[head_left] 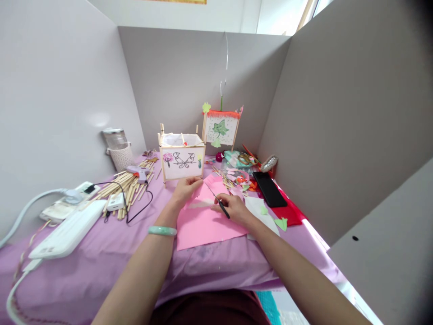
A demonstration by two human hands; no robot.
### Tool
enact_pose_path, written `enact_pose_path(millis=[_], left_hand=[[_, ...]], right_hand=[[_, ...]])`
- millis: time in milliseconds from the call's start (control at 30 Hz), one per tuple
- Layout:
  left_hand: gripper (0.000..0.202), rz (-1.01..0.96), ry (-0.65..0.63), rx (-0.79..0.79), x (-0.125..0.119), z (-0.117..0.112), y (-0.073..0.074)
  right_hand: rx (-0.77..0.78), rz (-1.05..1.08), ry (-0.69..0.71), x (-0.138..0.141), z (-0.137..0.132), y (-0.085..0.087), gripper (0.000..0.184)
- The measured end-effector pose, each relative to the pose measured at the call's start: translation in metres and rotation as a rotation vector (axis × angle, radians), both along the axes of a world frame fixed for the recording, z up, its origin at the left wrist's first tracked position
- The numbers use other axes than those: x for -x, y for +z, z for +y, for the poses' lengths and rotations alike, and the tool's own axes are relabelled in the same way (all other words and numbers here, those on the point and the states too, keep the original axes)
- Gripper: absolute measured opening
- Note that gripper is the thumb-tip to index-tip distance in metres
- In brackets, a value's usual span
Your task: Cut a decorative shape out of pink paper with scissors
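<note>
**Pink paper sheet under the scissors, cut just begun at its far edge**

Pink paper sheet (pixel 206 221) lies flat on the purple tablecloth (pixel 101 266), straight in front of the person and just on the near side of the paper lantern with the butterfly drawing (pixel 181 159). The left hand (pixel 186 188) is closed in a pinch on the sheet's far edge, lifting a small flap of it close below the lantern. The right hand (pixel 235 210) is wrapped around the handles of a pair of scissors (pixel 217 201), whose blades point up and left toward the pinched flap; whether the blades are parted cannot be told.

As a judgement: the cutting looks to be at an early stage. Most of the sheet is whole, with only its far corner worked on, so nearly all of the shape is left to cut. Two lanterns already stand assembled: the butterfly one, and behind it to the right a lantern with a green leaf and red fringe (pixel 221 128). Left of the butterfly lantern lie a heap of wooden sticks (pixel 126 187) and a glue gun (pixel 137 171); to its right, coloured paper scraps (pixel 238 178).
</note>
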State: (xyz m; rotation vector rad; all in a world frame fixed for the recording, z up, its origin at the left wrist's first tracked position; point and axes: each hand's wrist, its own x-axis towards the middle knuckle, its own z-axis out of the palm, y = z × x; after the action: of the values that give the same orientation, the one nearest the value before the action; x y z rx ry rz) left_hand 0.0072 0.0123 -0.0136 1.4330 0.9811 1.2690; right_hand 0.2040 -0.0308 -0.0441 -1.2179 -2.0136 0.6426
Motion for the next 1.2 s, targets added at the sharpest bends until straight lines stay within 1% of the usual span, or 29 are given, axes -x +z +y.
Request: enact_pose_path(millis=[200, 467, 667, 867, 1033, 1200], left_hand=[[0.031, -0.001, 0.007, 0.017, -0.0011, -0.0033, 0.0025], [0.029, 0.007, 0.001, 0.005, -0.001, -0.0014, 0.001], [0.029, -0.012, 0.052, 0.01, -0.0003, -0.0029, 0.0032], [0.025, -0.032, 0.102, 0.011, 0.0004, -0.0018, 0.0039], [0.024, -0.015, 0.098, 0.006, 0.0006, -0.0019, 0.0041], [0.025, -0.015, 0.096, 0.005, 0.0009, -0.0012, 0.0035]], right_hand=[[-0.02, 0.003, 0.001, 0.0, 0.0008, -0.0005, 0.029], [-0.063, -0.011, -0.007, -0.0018, 0.0026, -0.0024, 0.031], [-0.021, -0.009, 0.001, 0.0, 0.0003, -0.001, 0.03], [0.053, 0.051, 0.035, -0.0012, 0.0009, -0.0035, 0.029], [0.065, 0.06, 0.047, -0.0014, 0.001, -0.0047, 0.03], [0.076, 0.06, 0.054, -0.001, -0.0003, -0.002, 0.031]])
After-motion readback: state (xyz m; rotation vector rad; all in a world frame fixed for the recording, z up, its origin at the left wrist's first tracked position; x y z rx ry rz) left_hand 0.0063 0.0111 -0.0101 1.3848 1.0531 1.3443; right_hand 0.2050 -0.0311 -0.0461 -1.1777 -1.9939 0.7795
